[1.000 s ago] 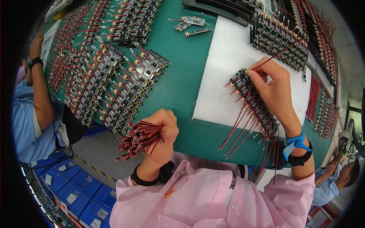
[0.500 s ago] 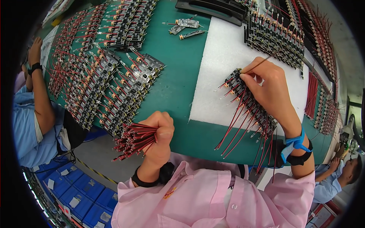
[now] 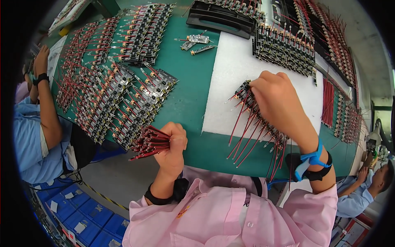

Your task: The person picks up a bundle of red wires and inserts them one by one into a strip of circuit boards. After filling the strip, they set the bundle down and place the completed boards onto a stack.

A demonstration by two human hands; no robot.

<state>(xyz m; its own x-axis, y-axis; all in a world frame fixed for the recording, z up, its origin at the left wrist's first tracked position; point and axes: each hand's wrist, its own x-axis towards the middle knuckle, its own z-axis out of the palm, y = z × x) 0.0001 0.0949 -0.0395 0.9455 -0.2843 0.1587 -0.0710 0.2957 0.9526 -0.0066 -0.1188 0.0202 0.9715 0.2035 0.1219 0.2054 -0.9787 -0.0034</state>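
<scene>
My left hand (image 3: 174, 142) is closed around a thick bundle of red wires (image 3: 150, 142), their cut ends fanning out to the left. My right hand (image 3: 276, 103) is closed in a pinch at the far end of a slanting row of small circuit boards (image 3: 243, 88) on a white foam sheet (image 3: 225, 61). The back of the hand hides the fingertips and whatever they hold. Red wires (image 3: 247, 150) trail from that row toward me, over the table's near edge. A blue wrist strap (image 3: 309, 158) is on my right arm.
More wired board rows (image 3: 142, 96) cover the left of the green table (image 3: 189, 82). Beyond the foam sit another board stack (image 3: 284, 49) and a black tray (image 3: 220, 18). Loose boards (image 3: 198, 39) lie behind. Red wires (image 3: 328, 101) lie at right. Co-workers sit left (image 3: 31, 136) and right (image 3: 358, 193).
My right hand has turned so its back covers the fingertips; a dark strand that stuck out past it no longer shows. My left hand keeps the wire bundle. The whole view has shifted slightly.
</scene>
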